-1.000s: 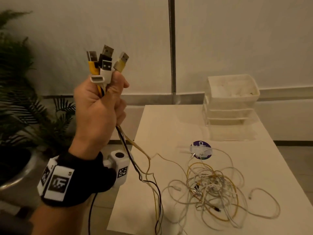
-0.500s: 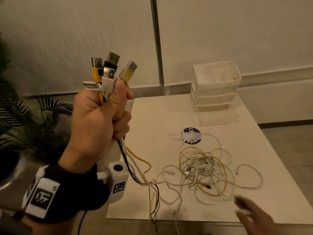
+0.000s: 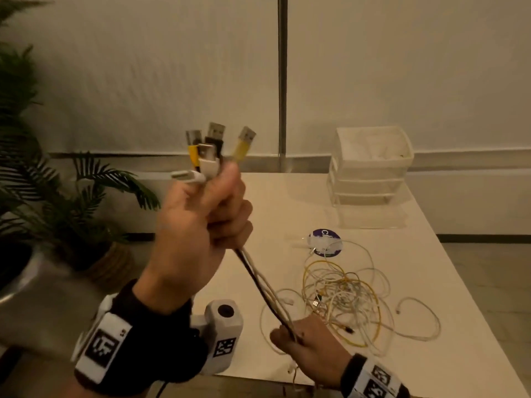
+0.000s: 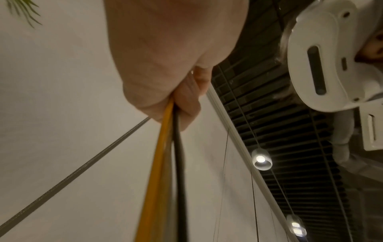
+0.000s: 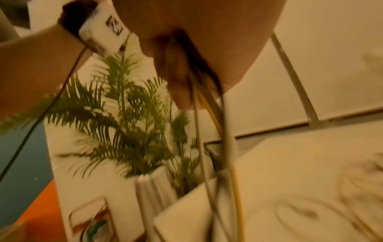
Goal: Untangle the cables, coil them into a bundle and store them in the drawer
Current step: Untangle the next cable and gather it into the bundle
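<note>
The cables [image 3: 265, 285] are running taut from the raised left hand [image 3: 198, 234], which is fisting them just below the USB plugs [image 3: 214, 149], down to the right hand [image 3: 304, 344], pinching them over the tabletop's [image 3: 465, 354] near edge. Their loose ends are lying tangled mid-table, well apart from the drawer unit [image 3: 370, 170] at the far edge. The left wrist view is showing yellow and black strands leaving the fist; the right wrist view, though blurred, is showing strands hanging below the fingers.

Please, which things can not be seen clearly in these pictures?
- Head view: how the cables in the heap cross; strands too thin.
- Head view: drawer unit contents; walls cloudy.
- Right wrist view: right hand fingers and table; blurred.
- Left wrist view: plugs; left hand hides them.
</note>
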`<move>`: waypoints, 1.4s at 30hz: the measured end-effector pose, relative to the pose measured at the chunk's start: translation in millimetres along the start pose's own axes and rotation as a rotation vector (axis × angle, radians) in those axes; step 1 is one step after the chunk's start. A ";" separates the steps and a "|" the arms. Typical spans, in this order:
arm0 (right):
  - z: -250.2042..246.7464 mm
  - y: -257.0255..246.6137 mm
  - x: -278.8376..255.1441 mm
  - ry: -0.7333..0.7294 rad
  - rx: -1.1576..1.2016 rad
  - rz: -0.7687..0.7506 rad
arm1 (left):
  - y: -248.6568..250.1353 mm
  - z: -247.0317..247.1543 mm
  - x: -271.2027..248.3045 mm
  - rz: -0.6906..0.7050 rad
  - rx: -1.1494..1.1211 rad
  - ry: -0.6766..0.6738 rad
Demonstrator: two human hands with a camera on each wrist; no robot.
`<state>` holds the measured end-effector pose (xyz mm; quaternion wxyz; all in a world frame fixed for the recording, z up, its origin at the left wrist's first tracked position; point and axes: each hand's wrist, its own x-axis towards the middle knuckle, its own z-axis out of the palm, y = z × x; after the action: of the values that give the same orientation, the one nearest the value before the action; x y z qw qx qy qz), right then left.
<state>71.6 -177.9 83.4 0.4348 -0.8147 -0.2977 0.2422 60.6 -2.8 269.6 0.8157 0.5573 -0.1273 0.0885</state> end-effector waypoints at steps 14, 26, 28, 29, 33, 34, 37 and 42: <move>-54.4 47.8 16.2 -0.450 0.103 0.315 | -46.2 -2.4 4.0 -0.226 -0.143 0.060; -116.0 204.8 186.9 0.181 -0.449 0.609 | -59.3 -14.9 8.6 -0.345 -0.362 0.212; -111.1 215.6 196.7 0.080 -0.420 0.594 | -61.5 -21.7 9.8 -0.322 -0.495 0.153; -109.3 217.8 200.4 0.041 -0.434 0.589 | -62.6 -24.1 8.7 -0.327 -0.450 0.207; -103.3 217.0 214.2 -0.077 -0.481 0.534 | -59.9 -15.2 14.4 -0.341 -0.155 0.438; -101.5 216.2 217.4 -0.118 -0.491 0.545 | -62.0 -13.3 17.9 -0.330 -0.138 0.443; -89.6 221.9 226.5 -0.135 -0.499 0.570 | -69.7 -11.4 30.0 -0.305 -0.069 0.397; -66.7 240.6 221.6 -0.090 -0.391 0.614 | -79.8 -4.2 55.4 -0.265 0.013 0.347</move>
<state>337.6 -168.4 -118.2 0.1641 -0.9223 -0.0988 0.3356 136.7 -27.7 214.4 0.8263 0.5507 0.0901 0.0760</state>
